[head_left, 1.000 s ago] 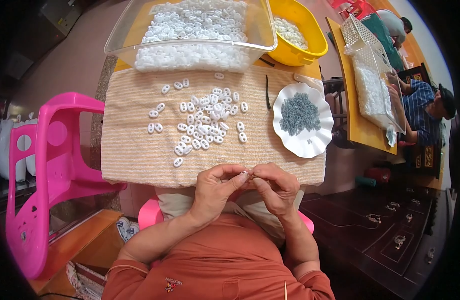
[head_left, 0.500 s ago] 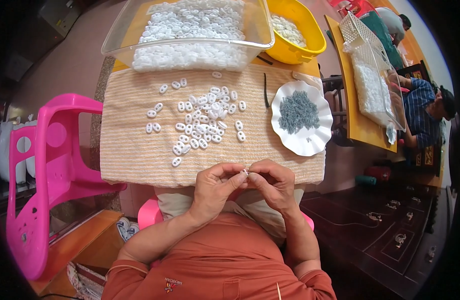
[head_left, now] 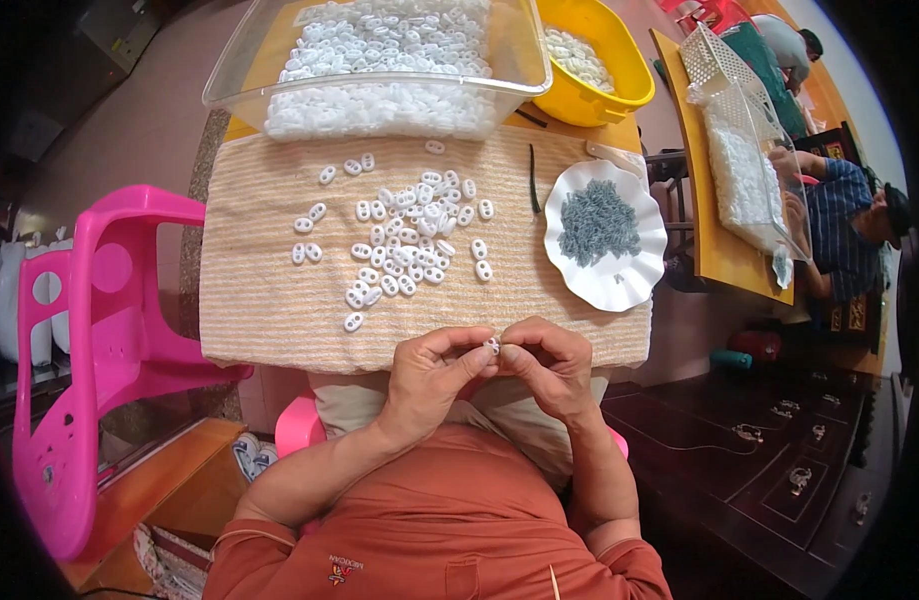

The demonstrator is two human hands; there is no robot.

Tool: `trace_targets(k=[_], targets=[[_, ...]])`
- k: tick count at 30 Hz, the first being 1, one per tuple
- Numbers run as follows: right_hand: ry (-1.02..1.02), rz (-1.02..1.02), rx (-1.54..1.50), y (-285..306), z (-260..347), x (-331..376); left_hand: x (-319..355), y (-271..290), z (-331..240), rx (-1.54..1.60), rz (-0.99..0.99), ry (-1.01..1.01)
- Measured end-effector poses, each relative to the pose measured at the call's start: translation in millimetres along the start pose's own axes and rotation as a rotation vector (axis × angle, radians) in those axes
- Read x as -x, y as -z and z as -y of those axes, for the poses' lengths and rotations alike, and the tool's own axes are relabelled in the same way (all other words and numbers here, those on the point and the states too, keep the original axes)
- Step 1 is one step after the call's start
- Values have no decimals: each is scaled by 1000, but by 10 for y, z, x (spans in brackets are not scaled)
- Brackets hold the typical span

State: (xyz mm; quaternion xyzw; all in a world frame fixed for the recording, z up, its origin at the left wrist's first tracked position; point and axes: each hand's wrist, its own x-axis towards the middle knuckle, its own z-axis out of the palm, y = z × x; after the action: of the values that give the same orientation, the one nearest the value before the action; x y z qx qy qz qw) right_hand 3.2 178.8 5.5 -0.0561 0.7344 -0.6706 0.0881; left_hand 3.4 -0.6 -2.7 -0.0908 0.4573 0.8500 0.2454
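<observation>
Just past the table's near edge, my left hand [head_left: 431,378] and my right hand [head_left: 551,368] meet fingertip to fingertip. Pinched between them is one small white oval plastic piece with two holes [head_left: 493,346], largely covered by the fingers. Whether a smaller part sits in its holes, I cannot make out. Beyond my hands, a loose pile of the same white two-hole pieces [head_left: 409,235] lies on a striped towel [head_left: 269,310]. To the right, a white scalloped plate [head_left: 619,290] bears a heap of small grey-blue parts [head_left: 597,222].
A clear plastic bin [head_left: 379,78] full of white pieces stands at the back, beside a yellow basin [head_left: 629,85]. A black strip [head_left: 534,180] lies left of the plate. A pink chair [head_left: 129,290] is at the left. Another person [head_left: 844,215] sits at a second table [head_left: 694,200] at the right.
The white piece between my fingertips has turned slightly and shows a little more. Both hands stay in nearly the same place.
</observation>
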Motion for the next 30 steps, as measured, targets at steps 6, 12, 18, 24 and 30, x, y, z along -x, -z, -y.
trace_targets(k=[6,12,18,24,30], targets=[[1,16,13,9,7,-2,6,2,-4,0,0,16],[14,4,11,9,-18,3,1,1,1,4,15,13],[-59,-23,9,-4,-7,8,3,5,10,26,15,14],[-24,-8,106,16,-8,0,-2,16,39,52,12,10],[-36,25,185,22,49,-19,18,30,49,22,-7,1]])
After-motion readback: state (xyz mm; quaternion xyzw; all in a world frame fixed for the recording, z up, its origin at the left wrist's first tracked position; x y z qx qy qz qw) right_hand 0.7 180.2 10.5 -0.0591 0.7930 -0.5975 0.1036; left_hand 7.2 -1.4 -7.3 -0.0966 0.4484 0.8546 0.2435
